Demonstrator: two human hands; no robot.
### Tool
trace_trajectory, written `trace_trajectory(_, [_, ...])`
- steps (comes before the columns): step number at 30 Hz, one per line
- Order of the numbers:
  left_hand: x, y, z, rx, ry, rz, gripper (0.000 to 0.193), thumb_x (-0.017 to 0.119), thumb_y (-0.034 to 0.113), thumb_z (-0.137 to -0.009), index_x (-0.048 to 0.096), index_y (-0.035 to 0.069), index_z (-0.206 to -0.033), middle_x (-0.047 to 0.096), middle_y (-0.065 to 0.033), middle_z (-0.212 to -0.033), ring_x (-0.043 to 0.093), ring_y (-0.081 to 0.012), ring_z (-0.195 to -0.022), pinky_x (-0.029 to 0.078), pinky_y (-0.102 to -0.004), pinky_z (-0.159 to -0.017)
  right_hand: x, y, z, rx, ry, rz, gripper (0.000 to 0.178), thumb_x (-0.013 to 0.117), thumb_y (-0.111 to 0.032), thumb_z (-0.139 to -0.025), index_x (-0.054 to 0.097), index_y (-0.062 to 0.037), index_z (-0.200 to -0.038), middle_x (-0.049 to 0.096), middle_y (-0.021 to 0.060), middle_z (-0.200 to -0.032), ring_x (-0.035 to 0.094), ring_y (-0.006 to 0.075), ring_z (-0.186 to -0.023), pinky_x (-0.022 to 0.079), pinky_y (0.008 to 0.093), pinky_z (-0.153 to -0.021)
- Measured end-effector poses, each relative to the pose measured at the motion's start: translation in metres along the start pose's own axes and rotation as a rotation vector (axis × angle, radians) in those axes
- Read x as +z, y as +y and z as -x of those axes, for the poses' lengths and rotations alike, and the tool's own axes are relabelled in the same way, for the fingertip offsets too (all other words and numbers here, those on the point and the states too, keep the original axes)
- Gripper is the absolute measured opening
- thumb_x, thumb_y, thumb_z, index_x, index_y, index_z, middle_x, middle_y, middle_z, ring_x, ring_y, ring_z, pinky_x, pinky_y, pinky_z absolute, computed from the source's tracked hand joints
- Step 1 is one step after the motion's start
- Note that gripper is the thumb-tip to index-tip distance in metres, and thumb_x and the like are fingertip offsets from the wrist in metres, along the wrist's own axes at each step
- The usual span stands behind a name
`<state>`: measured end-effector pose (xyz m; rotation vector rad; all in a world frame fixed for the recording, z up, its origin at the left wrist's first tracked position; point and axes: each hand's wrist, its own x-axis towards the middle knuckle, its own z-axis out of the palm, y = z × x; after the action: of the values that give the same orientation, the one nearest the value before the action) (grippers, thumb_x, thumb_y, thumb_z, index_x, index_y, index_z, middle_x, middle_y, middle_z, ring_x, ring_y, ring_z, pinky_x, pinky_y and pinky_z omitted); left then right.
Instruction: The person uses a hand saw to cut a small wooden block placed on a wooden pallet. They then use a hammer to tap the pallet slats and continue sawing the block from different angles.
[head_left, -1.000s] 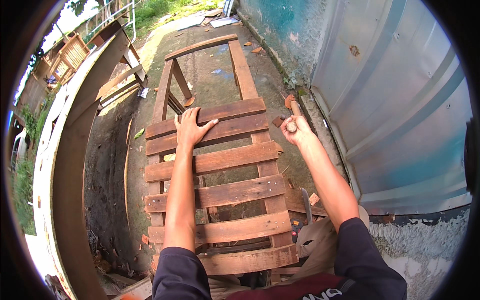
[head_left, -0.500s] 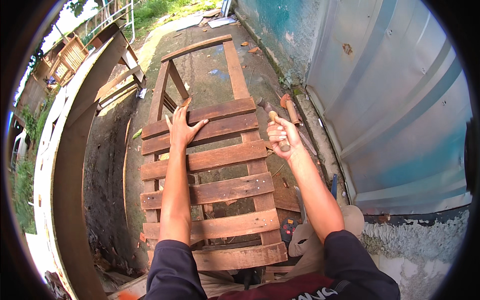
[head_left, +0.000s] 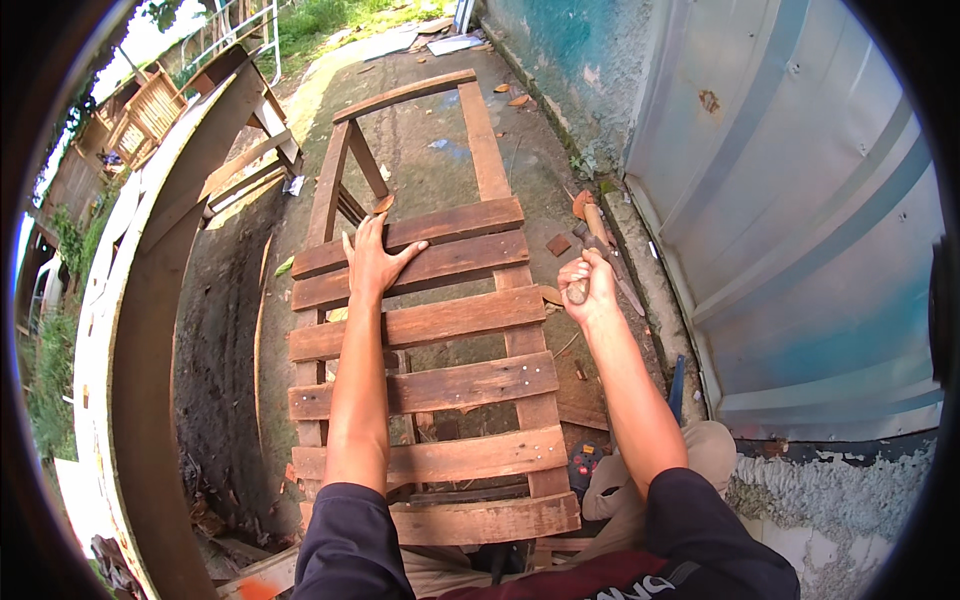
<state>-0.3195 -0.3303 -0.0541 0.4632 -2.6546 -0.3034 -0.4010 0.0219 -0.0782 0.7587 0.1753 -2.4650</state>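
Observation:
A slatted brown wooden frame [head_left: 440, 318] lies lengthwise in front of me, with several boards fixed across two side rails. My left hand [head_left: 374, 264] presses on the two farthest slats, its fingers spread and its thumb stretched to the right. To the right of the frame, my right hand [head_left: 590, 284] is wrapped round the wooden handle of a hammer [head_left: 577, 292]. The hammer's head looks dark and is partly lost against the ground beyond my fist. Nail heads [head_left: 527, 368] show at the ends of some nearer slats.
A wooden-handled tool [head_left: 594, 218] lies on the ground past my right hand, by a corrugated metal sheet [head_left: 790, 230]. A long, pale-edged wooden piece [head_left: 140, 330] stands at left. A blue tool [head_left: 676, 385] and a dark object with red spots [head_left: 585, 458] are near my right leg.
My right hand has swung the hammer down and slightly right, and its head now points away to the far right. The left hand stays on the slats. The view has shifted slightly.

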Motion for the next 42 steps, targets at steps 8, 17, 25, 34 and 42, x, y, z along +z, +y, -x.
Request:
trace_trajectory(8, [-0.003,-0.001,0.001,-0.002,-0.007,-0.032,0.094,0.076,0.071,-0.076,0.059,0.006,-0.141,0.057,-0.0157,-0.147,0.045,-0.0301,-0.145,0.020,-0.0557,-0.124,0.011,0.002,0.010,0.118,-0.192,0.147,0.023,0.057,-0.023,-0.104,0.049,-0.0107,-0.086,0.044,-0.0061,-0.061,0.042,0.0047,-0.045,0.037,0.0215,-0.039])
trace_trajectory(17, [-0.007,-0.001,0.001,0.005,-0.021,-0.038,0.088,0.075,0.069,-0.079,0.063,0.006,-0.138,0.060,-0.0156,-0.142,0.050,-0.0297,-0.139,0.024,-0.0531,-0.121,0.007,0.016,0.026,0.138,-0.265,0.247,0.022,0.056,-0.023,-0.104,0.050,-0.0099,-0.086,0.043,-0.0054,-0.061,0.042,0.0055,-0.045,0.037,0.0226,-0.040])
trace_trajectory(25, [-0.004,-0.015,0.002,0.061,0.196,-0.081,0.090,0.078,0.067,-0.077,0.056,0.009,-0.143,0.058,-0.0140,-0.143,0.051,-0.0308,-0.138,0.027,-0.0547,-0.119,0.036,0.033,0.035,0.325,-0.335,0.214,0.023,0.055,-0.022,-0.105,0.051,-0.0091,-0.087,0.042,-0.0055,-0.061,0.040,0.0046,-0.044,0.036,0.0221,-0.038])
trace_trajectory(34, [-0.018,-0.014,-0.017,0.256,0.012,-0.122,0.083,0.082,0.069,-0.070,0.066,0.001,-0.114,0.067,-0.0156,-0.112,0.062,-0.0338,-0.112,0.046,-0.0450,-0.102,-0.013,-0.008,0.104,0.116,-0.298,0.092,0.021,0.055,-0.026,-0.106,0.051,-0.0100,-0.092,0.042,-0.0043,-0.062,0.038,0.0052,-0.044,0.034,0.0225,-0.037])
trace_trajectory(42, [-0.134,0.024,-0.061,0.025,0.223,0.447,0.052,0.087,0.043,-0.077,0.072,0.000,-0.100,0.073,-0.0139,-0.085,0.071,-0.0224,-0.079,0.054,-0.0366,-0.070,-0.041,0.000,0.158,-0.107,-0.070,0.655,0.023,0.058,-0.031,-0.105,0.049,-0.0127,-0.096,0.043,-0.0028,-0.064,0.040,0.0082,-0.045,0.034,0.0261,-0.039])
